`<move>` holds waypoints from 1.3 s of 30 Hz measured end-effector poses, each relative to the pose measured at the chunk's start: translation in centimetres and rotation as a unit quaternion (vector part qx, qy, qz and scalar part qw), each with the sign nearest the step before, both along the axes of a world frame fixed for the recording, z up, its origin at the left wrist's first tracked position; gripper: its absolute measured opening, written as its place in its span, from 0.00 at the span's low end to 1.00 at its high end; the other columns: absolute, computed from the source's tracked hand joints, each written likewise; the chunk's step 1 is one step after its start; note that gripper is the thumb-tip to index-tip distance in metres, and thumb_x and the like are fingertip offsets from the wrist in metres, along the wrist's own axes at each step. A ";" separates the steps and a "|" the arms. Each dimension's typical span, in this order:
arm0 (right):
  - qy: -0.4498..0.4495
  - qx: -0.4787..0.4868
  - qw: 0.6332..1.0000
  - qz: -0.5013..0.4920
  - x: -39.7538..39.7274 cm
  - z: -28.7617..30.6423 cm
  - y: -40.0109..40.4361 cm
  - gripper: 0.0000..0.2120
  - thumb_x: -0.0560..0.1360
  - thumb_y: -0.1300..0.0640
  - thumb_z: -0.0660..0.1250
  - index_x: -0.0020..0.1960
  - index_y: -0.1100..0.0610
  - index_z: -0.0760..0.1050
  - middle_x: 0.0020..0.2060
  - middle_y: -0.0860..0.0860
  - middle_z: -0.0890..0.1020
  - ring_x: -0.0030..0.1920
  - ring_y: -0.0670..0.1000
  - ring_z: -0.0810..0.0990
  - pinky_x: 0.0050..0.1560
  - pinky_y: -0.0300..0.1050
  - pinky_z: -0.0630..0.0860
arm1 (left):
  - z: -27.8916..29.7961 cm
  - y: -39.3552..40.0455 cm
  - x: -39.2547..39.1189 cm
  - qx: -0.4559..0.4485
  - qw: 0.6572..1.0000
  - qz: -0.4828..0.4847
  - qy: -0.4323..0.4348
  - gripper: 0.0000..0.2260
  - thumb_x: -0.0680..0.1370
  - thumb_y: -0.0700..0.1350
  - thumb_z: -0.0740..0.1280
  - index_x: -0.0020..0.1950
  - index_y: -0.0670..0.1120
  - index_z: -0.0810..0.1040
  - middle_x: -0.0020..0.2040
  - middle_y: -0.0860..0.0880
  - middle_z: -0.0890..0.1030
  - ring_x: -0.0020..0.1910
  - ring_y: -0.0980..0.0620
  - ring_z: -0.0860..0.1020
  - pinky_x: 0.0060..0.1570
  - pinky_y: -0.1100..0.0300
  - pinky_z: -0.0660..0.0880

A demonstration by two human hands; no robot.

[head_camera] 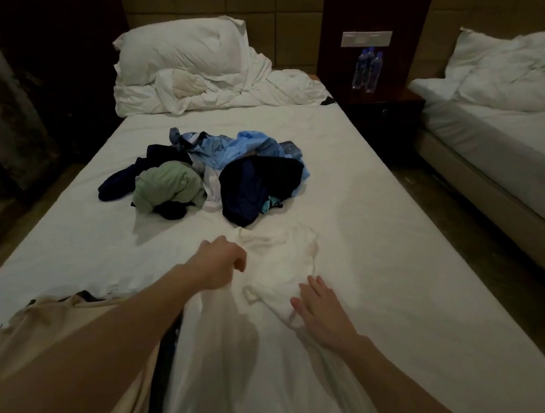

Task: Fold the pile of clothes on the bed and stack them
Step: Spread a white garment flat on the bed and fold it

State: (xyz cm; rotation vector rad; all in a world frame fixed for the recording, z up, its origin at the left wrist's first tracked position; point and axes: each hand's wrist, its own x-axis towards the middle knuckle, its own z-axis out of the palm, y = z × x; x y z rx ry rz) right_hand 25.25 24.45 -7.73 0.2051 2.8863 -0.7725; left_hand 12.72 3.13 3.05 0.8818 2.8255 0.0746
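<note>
White shirt (278,267) on bed (377,249), at our 6 o'clock: our left hand (222,261) pinches its edge, right hand (318,307) presses flat, fingers spread. Clothes pile (214,174) at 12.

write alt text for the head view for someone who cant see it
A person spreads a white garment on a bed, left hand gripping its edge and right hand pressing it flat. Beyond lies a pile of clothes, unfolded; a beige garment lies at near left.
</note>
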 end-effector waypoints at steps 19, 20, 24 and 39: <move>-0.040 0.073 0.995 -0.051 11.4 0.7 -0.8 0.27 0.79 0.51 0.60 0.75 0.58 0.61 0.73 0.58 0.64 0.73 0.57 0.60 0.70 0.48 0.63 | -10.5 -8.9 14.8 0.137 0.968 0.194 -0.084 0.22 0.77 0.47 0.65 0.70 0.43 0.67 0.66 0.43 0.69 0.65 0.42 0.71 0.59 0.52 0.73; -0.039 0.086 0.993 -0.068 12.5 0.9 -0.9 0.24 0.78 0.52 0.61 0.72 0.57 0.64 0.69 0.57 0.68 0.69 0.58 0.65 0.65 0.49 0.68 | -10.6 -9.4 16.4 0.108 0.970 0.207 -0.065 0.21 0.77 0.48 0.64 0.67 0.43 0.67 0.63 0.43 0.69 0.61 0.42 0.72 0.54 0.51 0.74; -0.096 0.050 0.983 -0.147 17.1 1.5 -1.9 0.21 0.77 0.48 0.62 0.65 0.60 0.67 0.60 0.58 0.75 0.59 0.59 0.76 0.55 0.48 0.74 | -9.5 -10.4 22.4 0.066 0.962 0.244 -0.103 0.18 0.79 0.49 0.62 0.66 0.43 0.68 0.56 0.46 0.73 0.53 0.45 0.76 0.48 0.57 0.72; 0.089 -0.108 0.977 -0.160 27.1 0.8 -7.6 0.23 0.71 0.64 0.66 0.65 0.57 0.67 0.51 0.53 0.78 0.49 0.54 0.78 0.49 0.44 0.74 | -8.3 -10.0 32.7 0.094 0.955 0.257 -0.115 0.32 0.78 0.43 0.66 0.76 0.42 0.53 0.64 0.41 0.72 0.60 0.42 0.76 0.50 0.54 0.77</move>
